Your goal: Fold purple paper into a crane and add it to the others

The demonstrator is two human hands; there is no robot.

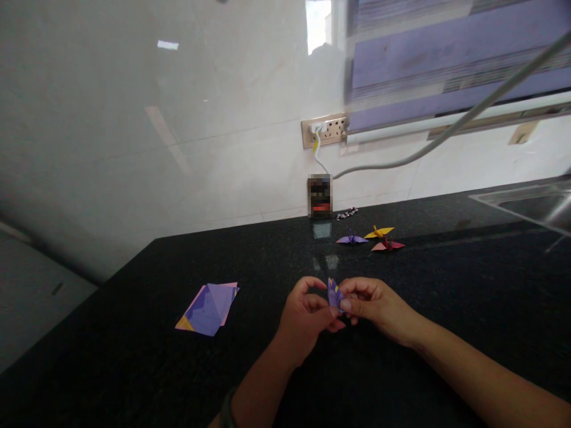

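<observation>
Paper (334,298), purple, folded, pinched by both your left hand (307,318) and right hand (377,303) over the desk (134,368); long axis near upright, tip up, slightly left; lower end partly finger-hidden, creases too small to read

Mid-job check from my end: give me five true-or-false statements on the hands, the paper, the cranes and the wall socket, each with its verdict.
1. The left hand and the right hand are both on the small folded purple paper. True.
2. The flat paper sheets lie to the right of both hands. False: they lie to the left.
3. A purple crane, a yellow crane and a red crane sit on the black countertop. True.
4. Of these three, the purple crane is furthest right. False: it is furthest left.
5. The wall socket has a white plug in it. True.
</observation>
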